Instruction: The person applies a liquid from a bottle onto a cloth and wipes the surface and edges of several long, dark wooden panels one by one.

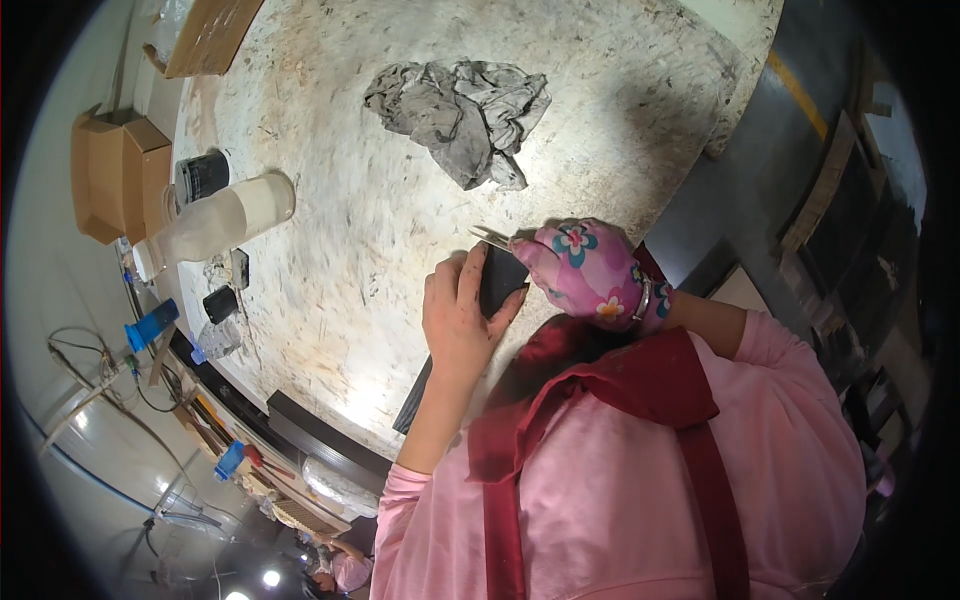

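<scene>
My left hand (457,318), bare, is closed on a black bar-shaped piece (503,278), fingers on its far side and thumb on its near side. A dark edge (412,402) shows beside my left forearm; I cannot tell whether it belongs to the same piece. My right hand (585,270), in a pink flowered glove, grips a thin, pale, two-pronged tool like tweezers (490,238). Its prongs reach left over the far end of the black piece. Beyond both hands, a crumpled grey cloth (465,115) lies on the stained pale table (330,270).
On the left stand an open cardboard box (120,170), a black jar (203,175) and a translucent bottle (225,218) lying over. Small black blocks (220,304) sit nearby. Long dark strips (320,440) line the table's left edge. Another person (350,568) shows at the bottom.
</scene>
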### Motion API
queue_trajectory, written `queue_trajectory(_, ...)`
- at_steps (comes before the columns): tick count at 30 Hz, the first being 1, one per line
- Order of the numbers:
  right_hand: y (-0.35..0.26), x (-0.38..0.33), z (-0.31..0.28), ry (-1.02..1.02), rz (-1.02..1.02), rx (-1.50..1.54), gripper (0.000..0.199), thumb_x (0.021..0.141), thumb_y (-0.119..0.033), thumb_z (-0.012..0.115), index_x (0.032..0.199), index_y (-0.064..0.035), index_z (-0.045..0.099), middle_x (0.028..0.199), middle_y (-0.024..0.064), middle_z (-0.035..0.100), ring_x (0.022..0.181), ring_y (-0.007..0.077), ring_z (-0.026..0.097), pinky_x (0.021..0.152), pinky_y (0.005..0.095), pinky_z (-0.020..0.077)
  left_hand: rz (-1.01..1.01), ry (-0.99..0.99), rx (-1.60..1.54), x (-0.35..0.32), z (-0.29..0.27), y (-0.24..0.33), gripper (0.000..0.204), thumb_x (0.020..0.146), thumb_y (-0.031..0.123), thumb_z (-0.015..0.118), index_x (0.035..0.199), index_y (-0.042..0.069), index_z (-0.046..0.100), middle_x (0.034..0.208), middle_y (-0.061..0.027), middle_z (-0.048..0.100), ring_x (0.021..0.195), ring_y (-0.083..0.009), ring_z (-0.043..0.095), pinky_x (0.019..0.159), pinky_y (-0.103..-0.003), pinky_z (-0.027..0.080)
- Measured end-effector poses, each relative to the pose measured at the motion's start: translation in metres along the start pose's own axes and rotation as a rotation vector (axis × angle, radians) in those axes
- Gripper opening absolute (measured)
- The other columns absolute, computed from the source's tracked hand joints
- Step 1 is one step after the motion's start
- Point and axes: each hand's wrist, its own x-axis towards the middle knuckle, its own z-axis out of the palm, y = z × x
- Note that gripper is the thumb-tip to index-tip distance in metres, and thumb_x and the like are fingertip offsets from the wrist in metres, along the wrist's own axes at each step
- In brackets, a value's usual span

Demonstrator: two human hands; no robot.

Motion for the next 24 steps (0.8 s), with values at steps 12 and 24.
queue_trajectory(12, 0.0016, -0.0007, 0.0032, 0.016, -0.046, -0.018, 0.026, 0.079, -0.016, 0.058, 0.104, -0.0098, 0.061, 0.082, 0.0062, 0.060, 0.070, 0.0245, 0.062, 0.059, 0.0386, 0.0489, 0.035, 0.002, 0.017, 0.0034, -0.0001, -0.0012, 0.060, 0.065, 0.025, 0.081, 0.116, 0.005, 0.056, 0.105, -0.0131, 0.056, 0.086, -0.0315, 0.054, 0.074, -0.038, 0.048)
queue_trajectory(24, 0.0012, -0.0010, 0.0053, -0.024, -0.038, -0.016, 0.023, 0.079, -0.017, 0.057, 0.100, -0.0087, 0.060, 0.082, 0.0073, 0.060, 0.070, 0.0243, 0.062, 0.060, 0.0386, 0.0493, 0.030, -0.022, 0.030, 0.0020, 0.0002, -0.0019, 0.063, 0.065, 0.025, 0.081, 0.119, 0.004, 0.055, 0.107, -0.0140, 0.055, 0.088, -0.0319, 0.053, 0.076, -0.038, 0.048)
